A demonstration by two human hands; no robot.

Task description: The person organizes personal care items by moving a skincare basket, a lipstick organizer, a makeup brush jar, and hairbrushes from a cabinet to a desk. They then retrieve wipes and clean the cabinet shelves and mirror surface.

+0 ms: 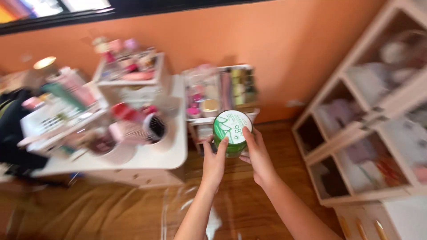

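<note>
Against an orange wall and a cluttered white counter (155,155), both hands, left (214,162) and right (257,158), are closing a firm two-sided grip around a round green jar (232,132), holding it level above the wooden floor (111,209).

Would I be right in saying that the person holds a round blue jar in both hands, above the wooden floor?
Not quite: the head view shows the round jar is green with a white lid face. Left hand and right hand both hold it above the wooden floor.
</note>
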